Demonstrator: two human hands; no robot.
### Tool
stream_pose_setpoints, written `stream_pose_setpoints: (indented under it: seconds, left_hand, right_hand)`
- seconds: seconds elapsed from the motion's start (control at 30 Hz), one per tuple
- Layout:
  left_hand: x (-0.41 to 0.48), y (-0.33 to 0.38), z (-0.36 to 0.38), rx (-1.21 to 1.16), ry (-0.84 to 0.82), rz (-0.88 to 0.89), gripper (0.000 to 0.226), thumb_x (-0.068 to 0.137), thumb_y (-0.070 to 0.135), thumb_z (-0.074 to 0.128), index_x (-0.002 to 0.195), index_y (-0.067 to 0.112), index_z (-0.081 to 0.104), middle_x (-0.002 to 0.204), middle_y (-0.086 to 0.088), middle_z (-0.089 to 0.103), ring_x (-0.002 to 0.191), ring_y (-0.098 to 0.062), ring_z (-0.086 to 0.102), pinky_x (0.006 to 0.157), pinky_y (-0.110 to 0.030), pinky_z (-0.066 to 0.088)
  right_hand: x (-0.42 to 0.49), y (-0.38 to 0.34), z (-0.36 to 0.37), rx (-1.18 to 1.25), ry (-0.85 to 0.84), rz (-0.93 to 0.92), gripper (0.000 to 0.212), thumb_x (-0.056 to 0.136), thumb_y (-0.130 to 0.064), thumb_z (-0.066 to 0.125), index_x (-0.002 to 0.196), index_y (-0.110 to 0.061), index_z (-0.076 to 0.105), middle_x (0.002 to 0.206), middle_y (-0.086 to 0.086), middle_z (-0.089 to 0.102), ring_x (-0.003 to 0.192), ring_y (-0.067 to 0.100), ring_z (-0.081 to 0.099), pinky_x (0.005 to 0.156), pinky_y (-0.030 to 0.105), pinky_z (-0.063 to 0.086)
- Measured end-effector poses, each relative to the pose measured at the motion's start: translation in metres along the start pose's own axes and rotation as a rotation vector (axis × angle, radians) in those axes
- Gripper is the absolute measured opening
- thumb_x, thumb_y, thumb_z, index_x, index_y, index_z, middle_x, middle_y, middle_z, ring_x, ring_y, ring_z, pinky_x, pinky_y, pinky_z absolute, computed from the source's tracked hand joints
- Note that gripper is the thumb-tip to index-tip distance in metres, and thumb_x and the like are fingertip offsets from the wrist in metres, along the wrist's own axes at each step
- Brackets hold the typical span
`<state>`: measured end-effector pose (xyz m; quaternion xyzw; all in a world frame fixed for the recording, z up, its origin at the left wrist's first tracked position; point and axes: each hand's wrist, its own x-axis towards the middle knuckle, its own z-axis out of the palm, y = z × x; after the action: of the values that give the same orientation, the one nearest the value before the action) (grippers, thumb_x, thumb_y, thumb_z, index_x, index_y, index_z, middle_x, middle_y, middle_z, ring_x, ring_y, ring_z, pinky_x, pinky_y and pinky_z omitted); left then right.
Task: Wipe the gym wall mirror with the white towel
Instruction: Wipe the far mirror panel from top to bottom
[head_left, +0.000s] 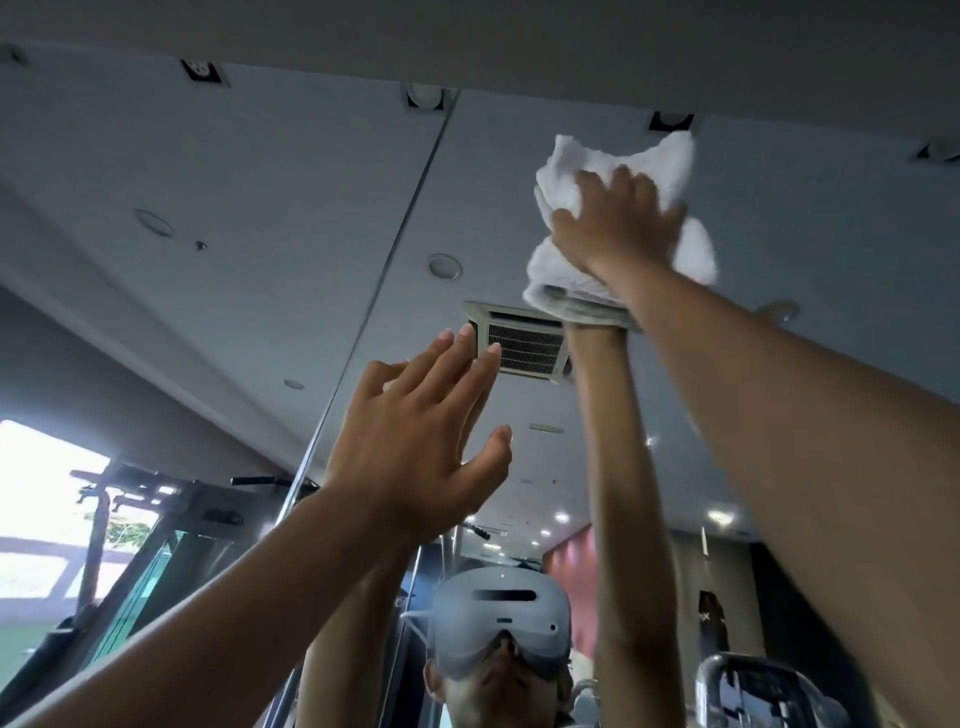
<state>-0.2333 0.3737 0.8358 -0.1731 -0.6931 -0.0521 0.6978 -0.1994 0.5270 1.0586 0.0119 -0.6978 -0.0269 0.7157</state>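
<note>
My flat, open right grip (618, 223) only presses the bunched white cloth towel (571, 166) against the glass wall mirror (260, 208); at full stretch, it could slip.

White towel (566, 171): terry cloth, bunched into a thick wad, pressed against the glass high up, just under the top edge. Wall mirror (260, 208): large panels, joined at a thin slanting seam; towel is set on the right-hand panel.
</note>
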Motion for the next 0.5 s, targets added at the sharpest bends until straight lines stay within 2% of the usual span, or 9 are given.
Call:
stream_pose_setpoints:
  seconds: [0.07,0.13,0.2,0.27,0.33,0.4,0.47,0.5]
  left_hand:
    - [-0.003,0.0,0.001,-0.024,0.012,-0.022,0.073,0.092,0.059,0.016,0.158,0.031,0.023,0.165,0.006,0.015,0.153,-0.008,0.012,0.114,-0.034,0.007]
    - [-0.005,0.001,0.002,-0.042,0.03,-0.056,0.072,0.091,0.059,0.013,0.158,0.033,0.021,0.166,0.008,0.012,0.153,-0.007,0.007,0.119,-0.036,-0.002]
    - [-0.007,0.001,0.002,-0.053,0.037,-0.102,0.075,0.089,0.06,0.009,0.159,0.034,0.017,0.166,0.008,0.008,0.154,-0.009,0.002,0.119,-0.036,-0.008]
    - [-0.008,-0.001,0.003,-0.08,0.04,-0.158,0.081,0.085,0.063,0.003,0.16,0.031,0.009,0.167,0.008,-0.001,0.154,-0.008,-0.007,0.119,-0.034,-0.011]
    - [-0.008,-0.002,0.004,-0.108,0.05,-0.189,0.085,0.083,0.064,-0.001,0.16,0.029,0.003,0.166,0.009,-0.007,0.153,-0.006,-0.012,0.12,-0.032,-0.012]
    - [-0.01,-0.001,0.006,-0.109,0.042,-0.204,0.085,0.082,0.065,-0.004,0.16,0.03,-0.005,0.165,0.01,-0.014,0.151,-0.005,-0.019,0.121,-0.032,-0.015]
    - [-0.011,-0.001,0.007,-0.118,0.057,-0.248,0.084,0.082,0.065,-0.005,0.159,0.03,-0.009,0.165,0.008,-0.018,0.15,-0.005,-0.022,0.12,-0.032,-0.018]
    - [-0.012,-0.001,0.007,-0.128,0.068,-0.271,0.085,0.083,0.065,-0.003,0.159,0.028,-0.008,0.166,0.007,-0.017,0.15,-0.005,-0.022,0.12,-0.032,-0.018]
  right_hand:
    - [-0.01,-0.033,0.004,0.001,-0.007,-0.095,0.055,0.099,-0.049,0.034,0.152,-0.033,0.031,0.164,0.005,0.02,0.149,0.026,0.018,0.115,0.057,0.013]
    - [-0.025,-0.052,0.007,-0.002,-0.016,-0.326,0.055,0.1,-0.048,0.034,0.154,-0.038,0.029,0.166,0.0,0.017,0.151,0.022,0.016,0.115,0.056,0.013]
    - [-0.033,-0.047,0.0,0.029,-0.082,-0.554,0.053,0.1,-0.046,0.037,0.153,-0.044,0.029,0.166,-0.007,0.017,0.152,0.016,0.014,0.115,0.054,0.013]
    - [-0.027,-0.022,-0.007,0.043,-0.145,-0.651,0.054,0.097,-0.048,0.036,0.15,-0.049,0.031,0.165,-0.011,0.019,0.151,0.014,0.016,0.114,0.054,0.015]
    - [-0.01,0.003,-0.011,0.025,-0.122,-0.522,0.06,0.09,-0.052,0.031,0.15,-0.048,0.032,0.164,-0.01,0.023,0.15,0.018,0.021,0.112,0.056,0.018]
    - [0.003,0.011,-0.005,0.044,-0.023,-0.222,0.057,0.093,-0.048,0.033,0.15,-0.043,0.036,0.161,-0.005,0.03,0.146,0.024,0.026,0.111,0.058,0.018]
    - [0.008,-0.009,0.006,0.008,0.057,-0.019,0.052,0.096,-0.043,0.035,0.147,-0.036,0.04,0.156,0.0,0.036,0.142,0.026,0.03,0.11,0.055,0.019]
    - [0.007,-0.024,0.008,-0.01,0.063,0.009,0.051,0.096,-0.042,0.034,0.146,-0.034,0.041,0.155,0.001,0.035,0.141,0.026,0.029,0.111,0.055,0.019]
